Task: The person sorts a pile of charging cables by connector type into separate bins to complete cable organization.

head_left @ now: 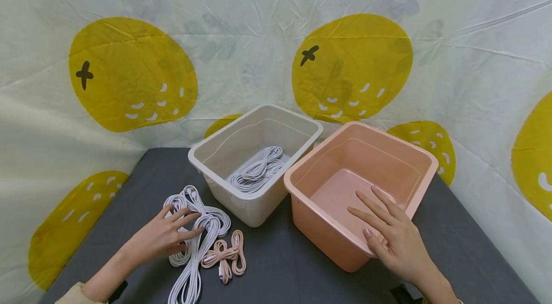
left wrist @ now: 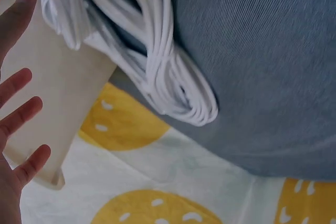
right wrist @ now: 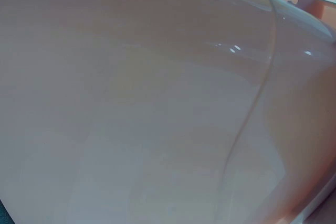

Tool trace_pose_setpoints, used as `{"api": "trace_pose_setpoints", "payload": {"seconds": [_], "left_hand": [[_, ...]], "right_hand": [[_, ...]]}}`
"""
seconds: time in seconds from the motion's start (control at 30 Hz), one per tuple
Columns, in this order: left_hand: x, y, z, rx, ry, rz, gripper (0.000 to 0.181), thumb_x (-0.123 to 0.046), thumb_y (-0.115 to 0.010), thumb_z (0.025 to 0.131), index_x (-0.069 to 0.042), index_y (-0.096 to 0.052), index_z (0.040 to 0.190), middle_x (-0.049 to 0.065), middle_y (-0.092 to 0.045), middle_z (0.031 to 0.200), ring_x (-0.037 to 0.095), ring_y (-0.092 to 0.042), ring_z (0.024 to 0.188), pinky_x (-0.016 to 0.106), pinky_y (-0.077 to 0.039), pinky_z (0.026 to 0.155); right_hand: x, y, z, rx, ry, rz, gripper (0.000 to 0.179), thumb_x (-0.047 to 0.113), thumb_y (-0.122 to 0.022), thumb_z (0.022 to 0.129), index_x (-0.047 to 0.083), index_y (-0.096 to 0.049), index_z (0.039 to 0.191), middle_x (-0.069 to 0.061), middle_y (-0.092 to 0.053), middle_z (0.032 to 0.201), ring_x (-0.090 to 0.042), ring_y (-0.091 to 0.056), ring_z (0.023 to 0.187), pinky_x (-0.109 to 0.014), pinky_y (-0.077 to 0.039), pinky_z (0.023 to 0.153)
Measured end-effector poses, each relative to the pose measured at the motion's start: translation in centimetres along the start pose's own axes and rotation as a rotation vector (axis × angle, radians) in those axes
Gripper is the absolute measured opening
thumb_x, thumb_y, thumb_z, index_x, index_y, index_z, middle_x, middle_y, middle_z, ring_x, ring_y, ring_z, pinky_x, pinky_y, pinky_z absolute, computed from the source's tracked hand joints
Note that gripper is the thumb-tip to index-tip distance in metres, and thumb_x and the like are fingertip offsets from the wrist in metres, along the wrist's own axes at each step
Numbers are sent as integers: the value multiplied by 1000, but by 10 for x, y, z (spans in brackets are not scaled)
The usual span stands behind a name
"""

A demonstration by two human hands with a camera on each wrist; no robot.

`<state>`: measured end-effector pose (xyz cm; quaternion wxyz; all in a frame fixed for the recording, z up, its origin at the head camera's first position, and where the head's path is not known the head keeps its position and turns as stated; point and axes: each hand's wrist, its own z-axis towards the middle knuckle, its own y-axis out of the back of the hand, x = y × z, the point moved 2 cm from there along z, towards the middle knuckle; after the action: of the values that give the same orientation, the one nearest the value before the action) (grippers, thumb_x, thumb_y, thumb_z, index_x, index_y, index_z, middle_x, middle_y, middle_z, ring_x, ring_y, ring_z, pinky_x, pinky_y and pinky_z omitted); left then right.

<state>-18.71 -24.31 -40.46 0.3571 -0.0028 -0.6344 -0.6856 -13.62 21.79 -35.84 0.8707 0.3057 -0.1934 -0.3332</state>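
Observation:
With its fingers loosely spread, my left hand [head_left: 166, 236] hovers over bundled white cables [head_left: 212, 227] at the left of the table. In the left wrist view, that hand [left wrist: 13, 184] has nothing between its fingers beside the blurred white bundle [left wrist: 163, 61]. A small peach-coloured cable [head_left: 239, 251] lies just right of the white ones. My right hand [head_left: 401, 241], fingers spread, is over the near right side of a pink plastic bin [head_left: 319, 241]; whether it touches the rim I cannot tell. The bin's smooth wall [right wrist: 157, 103] fills the right wrist view, which hides the hand.
A beige bin [head_left: 233, 205] stands left of the pink one, close against it, with coiled white cables [head_left: 256, 174] inside. Dark grey cloth [head_left: 297, 275] covers the table. Behind hangs a white curtain [head_left: 250, 64] with yellow fruit shapes.

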Motion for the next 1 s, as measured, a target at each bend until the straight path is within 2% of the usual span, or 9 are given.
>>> {"api": "trace_pose_setpoints", "payload": {"seconds": [0.2,0.5,0.63,0.83,1.0], "left_hand": [[-10,-10,-5,41,-3,-46,55,-43,-76,61,-31,-60,112,2,-57,117,24,-51,107,56,-41,80],[-23,-23,-9,18,-19,-110,54,-30,-79,60,-35,-60,110,1,-57,117,25,-51,110,57,-41,76],[-25,-25,-9,11,-11,-106,55,-26,-79,59,-36,-60,110,0,-57,117,25,-51,110,57,-41,76],[-26,-27,-7,44,-5,-145,58,-19,-77,61,-40,-58,111,1,-56,120,27,-51,112,60,-40,79],[-25,-29,-4,16,-2,-162,51,-18,-74,63,-40,-61,107,2,-57,119,27,-52,112,59,-41,78]], "right_hand": [[0,0,-1,0,-1,-1,32,30,-46,89,18,-62,113,-7,-49,132,-23,-29,133,-20,-12,109],[0,0,-1,3,-4,-7,33,32,-44,90,18,-62,113,-6,-49,132,-26,-31,131,-19,-11,109],[1,0,-1,2,-5,-7,33,32,-45,89,18,-62,114,-4,-47,134,-24,-30,132,-18,-11,109],[1,0,-1,-3,-3,-7,33,32,-44,90,17,-62,113,-5,-48,134,-24,-30,132,-18,-11,109],[1,0,-1,-4,0,-13,33,32,-43,90,17,-62,113,-6,-49,132,-25,-31,131,-18,-11,109]]}}
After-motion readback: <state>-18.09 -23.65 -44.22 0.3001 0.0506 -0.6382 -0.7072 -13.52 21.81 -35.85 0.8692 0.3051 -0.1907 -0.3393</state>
